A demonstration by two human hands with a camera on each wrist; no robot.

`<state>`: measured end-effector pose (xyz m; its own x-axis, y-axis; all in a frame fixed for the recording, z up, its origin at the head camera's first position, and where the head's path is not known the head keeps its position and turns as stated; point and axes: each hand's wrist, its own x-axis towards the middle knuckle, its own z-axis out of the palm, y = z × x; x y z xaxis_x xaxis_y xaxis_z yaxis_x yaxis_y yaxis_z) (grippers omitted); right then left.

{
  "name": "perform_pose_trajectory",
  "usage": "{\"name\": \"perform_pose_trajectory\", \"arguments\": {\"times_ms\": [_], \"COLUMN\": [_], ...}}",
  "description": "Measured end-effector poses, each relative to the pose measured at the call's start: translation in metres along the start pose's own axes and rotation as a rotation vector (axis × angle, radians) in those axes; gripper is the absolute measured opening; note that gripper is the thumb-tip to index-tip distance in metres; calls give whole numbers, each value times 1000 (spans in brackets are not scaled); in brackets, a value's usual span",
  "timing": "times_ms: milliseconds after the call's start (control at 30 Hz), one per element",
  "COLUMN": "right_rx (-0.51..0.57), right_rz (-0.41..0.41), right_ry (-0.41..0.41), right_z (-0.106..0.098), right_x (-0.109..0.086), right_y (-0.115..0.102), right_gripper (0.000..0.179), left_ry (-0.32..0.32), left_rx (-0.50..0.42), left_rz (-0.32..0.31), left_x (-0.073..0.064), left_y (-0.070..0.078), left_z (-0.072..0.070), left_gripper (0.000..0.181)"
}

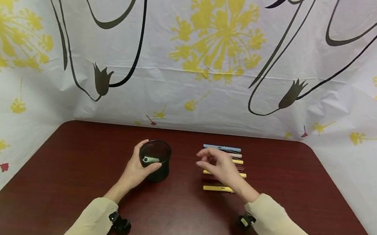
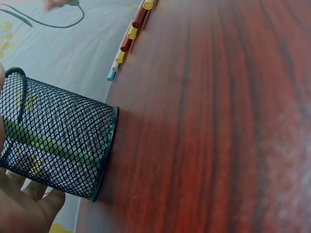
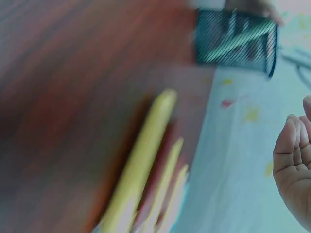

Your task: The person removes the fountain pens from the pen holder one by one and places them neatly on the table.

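Observation:
My left hand [image 1: 134,173] grips a black mesh pen cup [image 1: 158,176] standing on the table, fingers round its far side and thumb at the near rim. Inside leans one pale green pen [image 1: 151,160], which also shows through the mesh in both wrist views. To the right, my right hand [image 1: 222,165] hovers over a row of pens with its fingers loosely bent and nothing between them. The row includes a blue pen [image 1: 222,148] at the far end, a yellow pen [image 1: 218,188] nearest me, and yellow, dark red and pale ones between. The hand covers part of it.
The dark red-brown wooden table [image 1: 173,227] has rounded far corners. Behind and beside it hangs a white cloth [image 1: 192,90] with yellow and grey flower prints. Each forearm wears a small black wrist camera [image 1: 120,224] over a beige sleeve.

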<state>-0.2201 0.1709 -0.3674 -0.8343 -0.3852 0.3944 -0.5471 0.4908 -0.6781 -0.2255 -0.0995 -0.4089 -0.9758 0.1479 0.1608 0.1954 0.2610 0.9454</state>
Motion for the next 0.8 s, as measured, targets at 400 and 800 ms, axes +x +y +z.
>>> {"name": "perform_pose_trajectory", "arguments": {"times_ms": [400,800], "right_rx": [153,70], "right_rz": [-144,-271], "right_ry": [-106,-339], "right_z": [53,69], "right_x": [50,78], "right_y": [-25,-37], "right_gripper": [21,29], "left_ry": [-5,-17], "left_rx": [-5,47], "left_rz": [34,88], "left_x": [12,14], "left_y": [-34,-41], "left_z": [1,0], "left_gripper": [85,86]}}
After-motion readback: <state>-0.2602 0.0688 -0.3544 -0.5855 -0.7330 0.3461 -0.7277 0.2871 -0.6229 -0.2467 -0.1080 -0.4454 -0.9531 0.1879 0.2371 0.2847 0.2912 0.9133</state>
